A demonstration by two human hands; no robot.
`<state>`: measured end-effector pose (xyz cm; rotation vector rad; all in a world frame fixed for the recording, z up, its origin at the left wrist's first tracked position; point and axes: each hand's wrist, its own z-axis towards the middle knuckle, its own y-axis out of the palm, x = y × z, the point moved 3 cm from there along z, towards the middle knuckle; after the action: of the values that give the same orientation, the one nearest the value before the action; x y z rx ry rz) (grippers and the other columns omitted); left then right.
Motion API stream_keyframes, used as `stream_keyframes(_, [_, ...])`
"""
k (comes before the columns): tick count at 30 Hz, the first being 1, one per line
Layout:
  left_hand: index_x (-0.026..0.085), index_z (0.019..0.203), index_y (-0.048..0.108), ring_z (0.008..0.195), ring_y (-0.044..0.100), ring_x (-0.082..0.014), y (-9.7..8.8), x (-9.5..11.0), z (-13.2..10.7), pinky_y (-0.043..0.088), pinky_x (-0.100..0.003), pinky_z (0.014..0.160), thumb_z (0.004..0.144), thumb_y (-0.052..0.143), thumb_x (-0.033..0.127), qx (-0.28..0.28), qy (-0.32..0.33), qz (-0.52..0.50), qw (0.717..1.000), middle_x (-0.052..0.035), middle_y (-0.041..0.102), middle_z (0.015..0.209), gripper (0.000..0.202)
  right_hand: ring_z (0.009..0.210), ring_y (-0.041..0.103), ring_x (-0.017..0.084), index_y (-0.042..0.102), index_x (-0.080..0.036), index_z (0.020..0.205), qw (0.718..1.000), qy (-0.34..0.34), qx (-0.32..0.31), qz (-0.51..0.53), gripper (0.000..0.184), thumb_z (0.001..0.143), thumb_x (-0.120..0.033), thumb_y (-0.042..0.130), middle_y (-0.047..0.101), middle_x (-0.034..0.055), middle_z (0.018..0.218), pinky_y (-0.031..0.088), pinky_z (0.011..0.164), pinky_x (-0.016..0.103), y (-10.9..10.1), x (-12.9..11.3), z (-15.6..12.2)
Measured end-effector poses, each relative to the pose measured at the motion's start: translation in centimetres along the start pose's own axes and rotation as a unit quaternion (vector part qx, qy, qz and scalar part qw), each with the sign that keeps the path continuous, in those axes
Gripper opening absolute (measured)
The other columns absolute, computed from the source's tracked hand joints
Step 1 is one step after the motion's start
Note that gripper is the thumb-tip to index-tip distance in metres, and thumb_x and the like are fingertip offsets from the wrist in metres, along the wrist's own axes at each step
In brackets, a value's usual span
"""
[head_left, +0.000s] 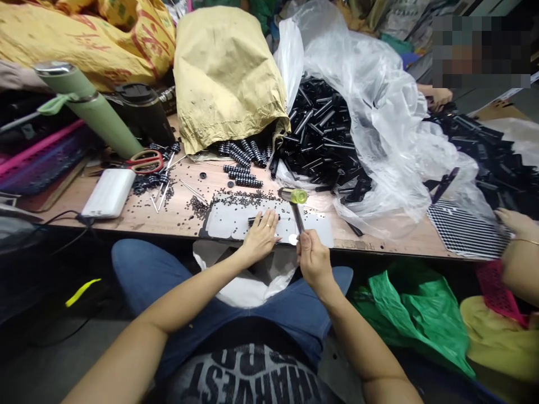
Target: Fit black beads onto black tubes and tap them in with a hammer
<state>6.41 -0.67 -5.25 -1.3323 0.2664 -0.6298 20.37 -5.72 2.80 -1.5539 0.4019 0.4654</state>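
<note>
Hammer [297,212], gripped by its handle in the right hand [314,259], seemed stiff and head-heavy; the left hand [261,234] lay flat, clasping nothing, over a black tube [251,221], probably light, roll-prone, best pinned lengthwise, on the pale plate [223,220].

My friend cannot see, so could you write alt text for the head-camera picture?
The camera wearer's right hand grips a hammer with a yellow-green tip, while the left hand lies flat over a slim black piece on a pale grey board. Beyond, glossy black pieces lie heaped in a clear plastic bag beside a tan sack.
</note>
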Motion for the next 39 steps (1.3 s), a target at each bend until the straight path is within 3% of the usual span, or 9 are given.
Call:
stream_keyframes(6, [0.003, 0.142, 0.037, 0.136, 0.037, -0.0303, 0.8, -0.2, 0.7, 0.03, -0.048, 0.111, 0.09, 0.034, 0.016, -0.018, 0.027, -0.013, 0.999, -0.0226, 0.043, 0.143, 0.054, 0.067, 0.066, 0.023, 0.054, -0.02, 0.096, 0.976, -0.034, -0.139, -0.166, 0.031, 0.101, -0.036, 0.028, 0.068, 0.0073, 0.076, 0.036, 0.058, 0.027, 2.9, -2.6, 0.6])
stream_keyframes(12, [0.012, 0.115, 0.062, 0.092, 0.059, -0.0252, -2.3, -0.8, 0.6, 0.05, -0.037, 0.08, 0.091, 0.04, 0.013, -0.044, -0.022, -0.116, 0.992, -0.0148, 0.064, 0.096, 0.033, 0.063, 0.062, 0.021, 0.053, -0.02, 0.096, 0.987, 0.033, -0.041, -0.154, 0.033, 0.103, -0.036, 0.025, 0.065, 0.0036, 0.07, 0.031, 0.057, 0.026, 0.3, 1.8, 1.7])
stream_keyframes(17, [0.012, 0.115, 0.063, 0.106, 0.051, -0.0299, -4.8, -6.3, 4.3, 0.045, -0.042, 0.082, 0.093, 0.041, 0.015, 0.039, -0.111, -0.095, 0.988, -0.0199, 0.057, 0.117, 0.031, 0.076, 0.06, 0.024, 0.057, -0.017, 0.096, 0.974, 0.078, 0.025, -0.209, 0.031, 0.1, -0.038, 0.035, 0.066, 0.0098, 0.083, 0.036, 0.064, 0.03, -0.7, 6.9, 3.7])
stream_keyframes(20, [0.013, 0.11, 0.065, 0.117, 0.044, -0.0338, -3.9, -10.4, 8.2, 0.038, -0.048, 0.091, 0.091, 0.046, 0.016, 0.037, -0.135, -0.055, 0.989, -0.0203, 0.053, 0.124, 0.027, 0.097, 0.056, 0.025, 0.059, -0.014, 0.103, 0.981, -0.045, 0.095, -0.166, 0.027, 0.098, -0.031, 0.038, 0.064, 0.0131, 0.103, 0.041, 0.081, 0.033, -0.2, 5.4, 7.9])
stream_keyframes(23, [0.012, 0.097, 0.067, 0.117, 0.043, -0.035, -2.4, -12.3, 10.3, 0.035, -0.049, 0.093, 0.088, 0.056, 0.024, 0.011, -0.125, -0.026, 0.992, -0.0211, 0.052, 0.125, 0.018, 0.101, 0.052, 0.024, 0.06, -0.015, 0.106, 0.976, -0.139, 0.085, -0.146, 0.031, 0.099, -0.022, 0.031, 0.063, 0.0121, 0.107, 0.04, 0.087, 0.033, 1.3, 1.6, 14.6])
stream_keyframes(29, [0.015, 0.104, 0.061, 0.105, 0.052, -0.03, -3.3, -11.7, 7.9, 0.04, -0.044, 0.088, 0.092, 0.049, 0.029, 0.082, -0.151, -0.104, 0.98, -0.0165, 0.06, 0.108, 0.022, 0.103, 0.053, 0.025, 0.066, -0.014, 0.097, 0.976, -0.148, 0.005, -0.161, 0.026, 0.09, -0.008, 0.042, 0.066, 0.0141, 0.1, 0.04, 0.087, 0.034, 4.0, -1.8, 24.4])
stream_keyframes(31, [0.016, 0.111, 0.055, 0.088, 0.058, -0.0241, -3.8, -11.6, 6.5, 0.044, -0.037, 0.078, 0.096, 0.043, 0.032, 0.113, -0.208, -0.257, 0.937, -0.0104, 0.062, 0.093, 0.025, 0.099, 0.056, 0.022, 0.067, -0.015, 0.096, 0.978, -0.149, 0.003, -0.148, 0.024, 0.089, -0.009, 0.044, 0.067, 0.0113, 0.099, 0.041, 0.086, 0.031, 4.4, -1.1, 24.2])
stream_keyframes(36, [0.018, 0.094, 0.049, 0.049, 0.049, -0.0098, -3.1, -9.5, 4.9, 0.039, -0.022, 0.048, 0.095, 0.043, 0.04, 0.139, -0.325, -0.611, 0.708, 0.0017, 0.052, 0.07, 0.023, 0.105, 0.054, 0.021, 0.061, -0.015, 0.11, 0.979, -0.154, 0.034, -0.13, 0.026, 0.094, -0.018, 0.041, 0.064, 0.0093, 0.111, 0.041, 0.091, 0.03, 4.9, 0.3, 21.0])
stream_keyframes(39, [0.018, 0.085, 0.047, 0.046, 0.048, -0.0076, -2.7, -7.3, 4.9, 0.038, -0.02, 0.044, 0.09, 0.053, 0.046, 0.148, -0.329, -0.675, 0.643, 0.0029, 0.051, 0.068, 0.029, 0.108, 0.05, 0.025, 0.057, -0.015, 0.118, 0.979, -0.112, 0.084, -0.151, 0.028, 0.095, -0.025, 0.044, 0.061, 0.0125, 0.117, 0.04, 0.091, 0.034, 5.2, -0.7, 21.5])
